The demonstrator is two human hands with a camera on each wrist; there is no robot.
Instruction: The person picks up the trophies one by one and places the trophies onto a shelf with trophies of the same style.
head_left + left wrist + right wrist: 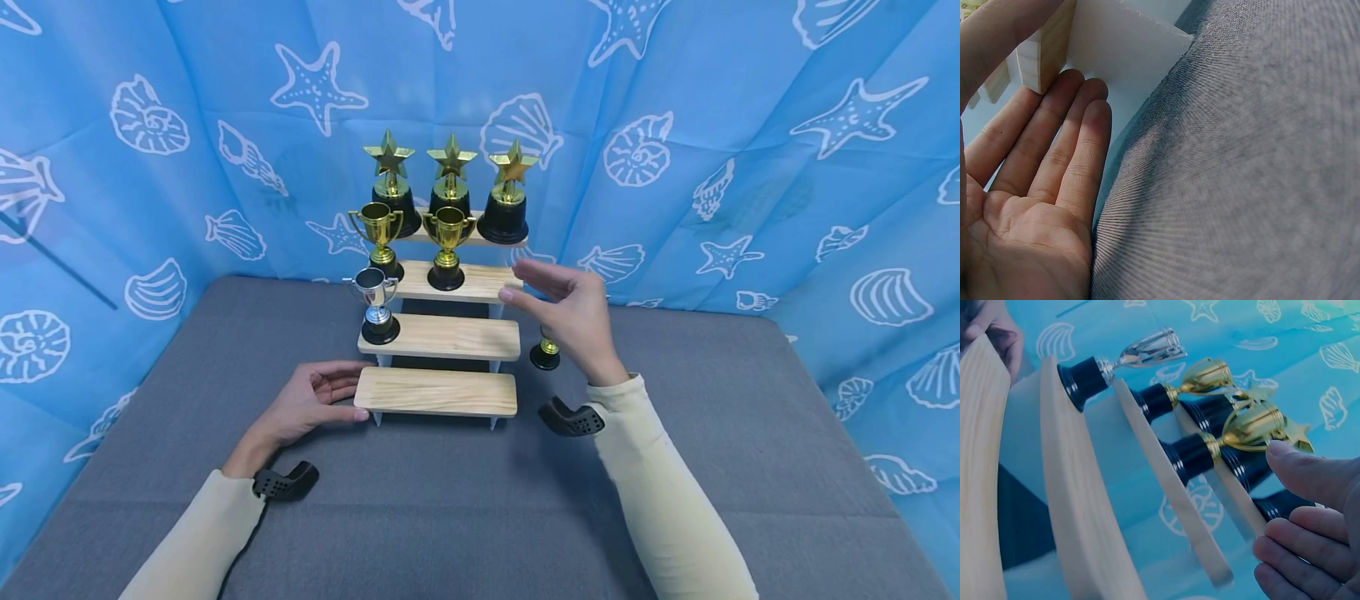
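Note:
My left hand is at the left end of the lowest wooden shelf of a tiered stand, its fingers nearly straight beside the board end. My right hand hovers off the right end of the second-highest shelf; in the right wrist view nothing is between its thumb and fingers. That shelf bears two gold cup trophies. One silver cup trophy stands at the left of the shelf below. Partly hidden by my right hand, another small trophy stands on the table.
Three gold star trophies with black bases line the top shelf. The stand sits on a grey cloth-covered table. A blue curtain with white shell and starfish prints hangs behind and at the sides.

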